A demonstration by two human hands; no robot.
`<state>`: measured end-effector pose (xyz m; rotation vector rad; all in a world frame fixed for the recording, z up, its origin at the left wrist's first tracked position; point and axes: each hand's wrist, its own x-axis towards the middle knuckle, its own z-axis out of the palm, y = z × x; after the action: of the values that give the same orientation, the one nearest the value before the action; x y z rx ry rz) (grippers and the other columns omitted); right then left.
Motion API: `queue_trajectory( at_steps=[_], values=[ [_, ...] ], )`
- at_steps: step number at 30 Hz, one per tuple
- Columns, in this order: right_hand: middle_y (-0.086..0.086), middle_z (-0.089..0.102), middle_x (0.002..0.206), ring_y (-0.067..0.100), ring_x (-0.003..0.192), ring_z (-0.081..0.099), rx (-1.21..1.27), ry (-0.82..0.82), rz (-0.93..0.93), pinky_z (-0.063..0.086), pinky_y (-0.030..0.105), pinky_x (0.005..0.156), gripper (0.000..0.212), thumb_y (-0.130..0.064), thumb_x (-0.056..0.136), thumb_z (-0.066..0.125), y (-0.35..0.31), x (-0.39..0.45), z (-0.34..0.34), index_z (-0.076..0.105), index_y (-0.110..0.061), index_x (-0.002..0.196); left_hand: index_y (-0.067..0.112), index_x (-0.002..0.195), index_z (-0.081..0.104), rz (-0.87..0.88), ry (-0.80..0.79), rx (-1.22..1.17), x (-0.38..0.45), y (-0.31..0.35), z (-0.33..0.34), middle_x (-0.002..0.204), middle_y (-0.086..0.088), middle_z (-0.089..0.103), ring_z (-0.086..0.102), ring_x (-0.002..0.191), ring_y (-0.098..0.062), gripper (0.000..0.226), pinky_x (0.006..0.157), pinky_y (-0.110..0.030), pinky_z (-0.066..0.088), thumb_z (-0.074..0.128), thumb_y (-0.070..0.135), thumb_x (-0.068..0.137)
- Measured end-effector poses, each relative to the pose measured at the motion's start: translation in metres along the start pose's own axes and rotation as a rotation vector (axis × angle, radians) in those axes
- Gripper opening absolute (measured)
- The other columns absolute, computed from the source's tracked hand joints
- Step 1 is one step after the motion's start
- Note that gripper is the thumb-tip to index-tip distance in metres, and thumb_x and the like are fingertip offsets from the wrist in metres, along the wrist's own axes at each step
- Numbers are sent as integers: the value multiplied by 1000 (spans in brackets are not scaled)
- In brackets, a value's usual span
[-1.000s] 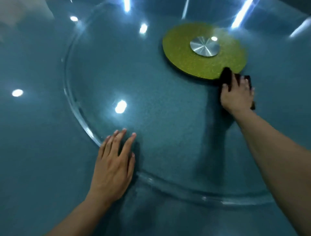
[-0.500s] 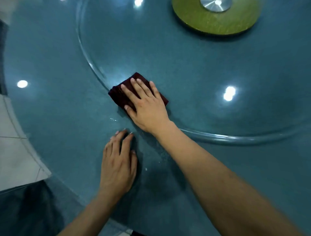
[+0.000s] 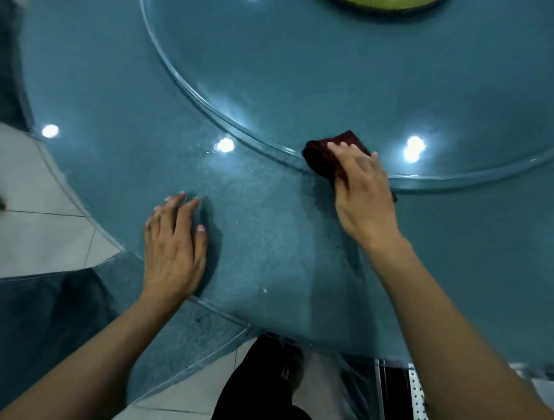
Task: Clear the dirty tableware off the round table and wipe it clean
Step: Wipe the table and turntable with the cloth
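Lower frame: dark trousers (image 3: 263, 386) and a perforated metal strip (image 3: 416, 392), both blurred, cut by the bottom edge. Left hand (image 3: 174, 254), lower centre-left: fingers straight, flat on the round table (image 3: 269, 239) near its rim. Right hand (image 3: 362, 195), centre-right: fingers spread, pressing a dark red cloth (image 3: 326, 159), largely hidden beneath it, on the glass turntable's edge (image 3: 192, 90). Top edge: green disc (image 3: 383, 3), mostly cut off. Left: pale floor tiles (image 3: 36, 233). Ceiling lights reflect on the teal surface.
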<state>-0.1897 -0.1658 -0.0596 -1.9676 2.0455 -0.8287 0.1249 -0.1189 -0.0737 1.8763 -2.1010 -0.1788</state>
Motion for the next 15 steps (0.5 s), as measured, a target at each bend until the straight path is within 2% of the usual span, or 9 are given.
queue_trajectory(
  at_steps=[3, 7, 9, 11, 13, 15],
  values=[
    [4, 50, 147, 29, 133, 45, -37, 75, 114, 31, 47, 117, 51, -22, 92, 43, 17, -55, -29, 53, -18, 142, 12, 142, 45, -41, -21, 33, -3, -20, 0, 150, -15, 42, 41, 136, -40, 48, 117, -53, 28, 36, 34, 101],
    [4, 31, 161, 19, 150, 22, -155, -70, 275, 7, 42, 125, 63, -53, 96, 31, 25, -97, -28, 42, -23, 150, 14, 140, 45, -83, -28, 31, -3, -18, 3, 150, -13, 42, 39, 137, -38, 46, 118, -52, 26, 35, 36, 101],
    [3, 27, 163, 15, 153, 14, -134, -54, 366, 0, 39, 125, 69, -65, 97, 24, 18, -88, -19, 39, -24, 151, 16, 139, 46, -99, -28, 26, -2, -17, 3, 150, -11, 42, 40, 137, -37, 45, 118, -52, 26, 35, 35, 100],
    [5, 22, 165, 18, 153, 11, -204, -20, 440, -1, 42, 125, 70, -65, 98, 25, 9, -79, -5, 31, -23, 154, 16, 140, 46, -117, -31, 22, -1, -18, 2, 151, -10, 41, 39, 138, -36, 46, 118, -53, 27, 34, 35, 100],
    [7, 10, 167, 20, 154, 4, -322, -18, 503, -3, 44, 125, 72, -60, 99, 28, 5, -74, 9, 15, -22, 159, 16, 141, 46, -118, -42, 1, -2, -17, 2, 153, -11, 41, 37, 140, -36, 47, 118, -53, 26, 34, 36, 100],
    [9, 4, 168, 20, 154, -1, -344, -23, 588, -4, 46, 124, 72, -57, 101, 27, -3, -65, 20, 9, -20, 160, 16, 142, 48, -98, -50, -14, -3, -19, 2, 154, -12, 41, 36, 141, -37, 50, 118, -53, 26, 33, 38, 101]
  ],
)
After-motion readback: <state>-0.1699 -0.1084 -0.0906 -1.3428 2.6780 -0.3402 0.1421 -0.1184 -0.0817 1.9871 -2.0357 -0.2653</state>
